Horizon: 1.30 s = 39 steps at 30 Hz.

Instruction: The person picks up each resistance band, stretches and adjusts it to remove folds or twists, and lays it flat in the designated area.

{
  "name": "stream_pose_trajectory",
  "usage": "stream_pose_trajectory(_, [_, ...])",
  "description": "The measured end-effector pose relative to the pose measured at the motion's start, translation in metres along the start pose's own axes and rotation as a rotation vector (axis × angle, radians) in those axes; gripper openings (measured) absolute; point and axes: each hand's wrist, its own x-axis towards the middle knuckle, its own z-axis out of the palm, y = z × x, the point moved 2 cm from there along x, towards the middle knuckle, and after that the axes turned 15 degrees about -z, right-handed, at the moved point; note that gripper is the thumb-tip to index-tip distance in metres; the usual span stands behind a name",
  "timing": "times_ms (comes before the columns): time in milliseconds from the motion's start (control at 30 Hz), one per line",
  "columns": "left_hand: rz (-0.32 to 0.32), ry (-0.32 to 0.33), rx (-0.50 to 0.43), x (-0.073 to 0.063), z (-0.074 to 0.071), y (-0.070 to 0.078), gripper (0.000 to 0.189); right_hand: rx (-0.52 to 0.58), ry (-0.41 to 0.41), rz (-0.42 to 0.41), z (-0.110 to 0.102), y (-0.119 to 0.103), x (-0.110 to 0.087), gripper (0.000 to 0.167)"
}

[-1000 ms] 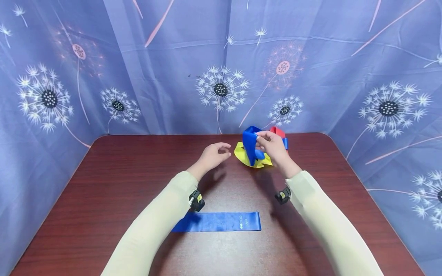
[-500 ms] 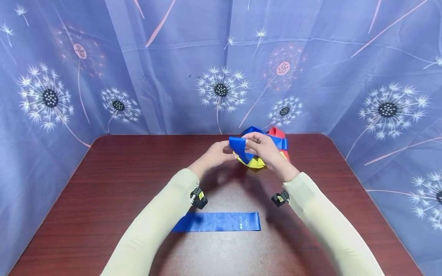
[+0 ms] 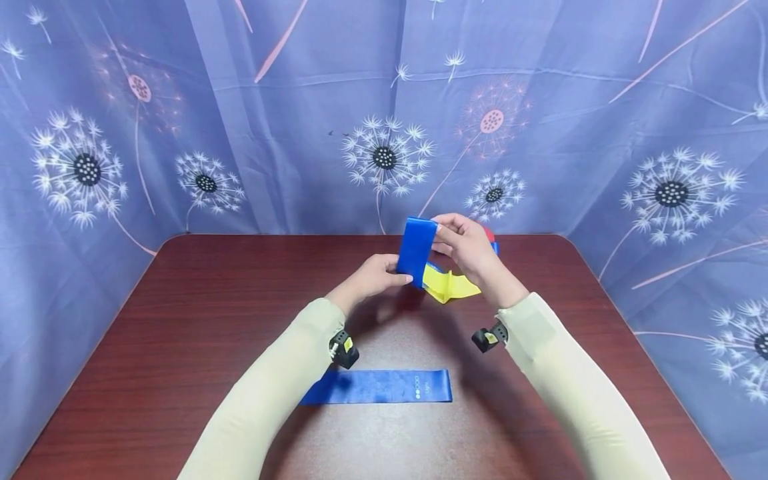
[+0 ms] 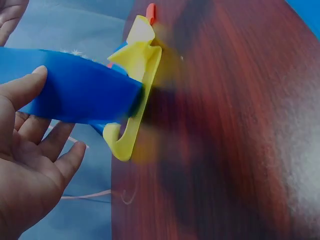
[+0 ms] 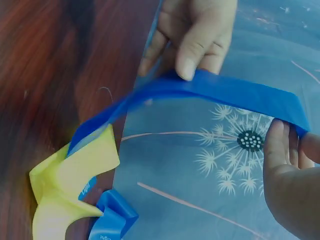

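A blue resistance loop band (image 3: pixel 415 252) hangs upright between both hands near the back of the table. My right hand (image 3: pixel 471 248) pinches its upper end, which bends over the fingers in the right wrist view. Lower down, my left hand (image 3: pixel 373 276) holds the band between thumb and fingers; in the left wrist view the thumb lies across the blue band (image 4: pixel 82 90). The band's lower end reaches a crumpled yellow band (image 3: pixel 451 287). Beside the yellow one, another blue band (image 5: pixel 112 217) lies folded, with "Light" printed on it.
Another blue band (image 3: pixel 384 387) lies flat near the front, its left end hidden by the left sleeve. A bit of red band (image 3: pixel 489 235) shows behind the right hand. The brown table (image 3: pixel 210 300) meets a dandelion-patterned curtain (image 3: pixel 300 133) at its back edge.
The right hand has drawn the blue band left off the pile and raised its upper end. The left hand has come in and taken hold of it. The yellow band has shifted.
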Motion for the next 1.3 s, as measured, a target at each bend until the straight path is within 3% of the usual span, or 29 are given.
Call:
stream_pose_trajectory(333, [0.025,-0.013,0.077,-0.003,-0.005,-0.015,0.02,0.123,0.156,-0.025,-0.019,-0.011,0.004,0.021])
stream_pose_trajectory(600, [-0.014,-0.059,0.212,-0.007,-0.013,-0.028,0.026,0.135,0.25,0.005,-0.036,-0.004,0.003,0.016])
stream_pose_trajectory(867, [-0.089,-0.098,0.146,-0.012,-0.024,-0.044,0.031,0.01,0.313,0.05,-0.052,0.014,-0.004,0.008])
stream_pose_trajectory(1100, [-0.148,-0.219,0.076,-0.022,-0.038,-0.064,0.028,0.016,0.349,0.089,-0.062,0.027,-0.013,0.009])
stream_pose_trajectory(1300, [-0.226,-0.308,-0.044,-0.032,-0.046,-0.077,0.034,0.006,0.318,0.105,-0.066,0.037,-0.024,0.009])
